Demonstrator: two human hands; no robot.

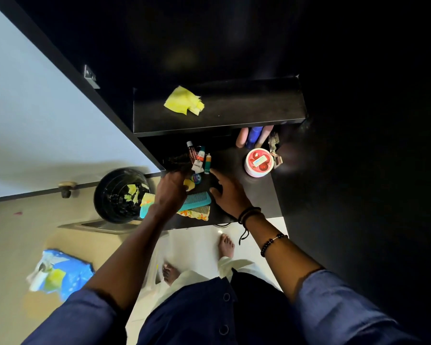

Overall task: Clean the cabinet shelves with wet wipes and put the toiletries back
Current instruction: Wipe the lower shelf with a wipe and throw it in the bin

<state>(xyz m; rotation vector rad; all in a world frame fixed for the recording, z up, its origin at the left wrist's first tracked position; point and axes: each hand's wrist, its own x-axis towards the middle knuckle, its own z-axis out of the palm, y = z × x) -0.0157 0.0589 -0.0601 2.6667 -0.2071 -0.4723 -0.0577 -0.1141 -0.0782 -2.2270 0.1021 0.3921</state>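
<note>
A crumpled yellow wipe (184, 101) lies on the upper black shelf (246, 108). On the lower black surface (234, 155) lie small tubes (201, 159), a red-lidded round jar (259, 161), bottles (254, 136) under the shelf edge, a small round tin (197, 178), a teal comb (197, 200) and a brown comb (200, 209). My left hand (171, 190) is curled over a dark object at the surface's left edge; what it holds is hidden. My right hand (228, 192) rests with fingers spread on the surface, a fingertip near the green tube (207, 163).
A black bin (121, 194) with used yellow wipes stands on the floor to the left. A blue wet wipe pack (60, 272) lies on the floor lower left. The open cabinet door (35, 108) is at left. My bare feet are below the cabinet.
</note>
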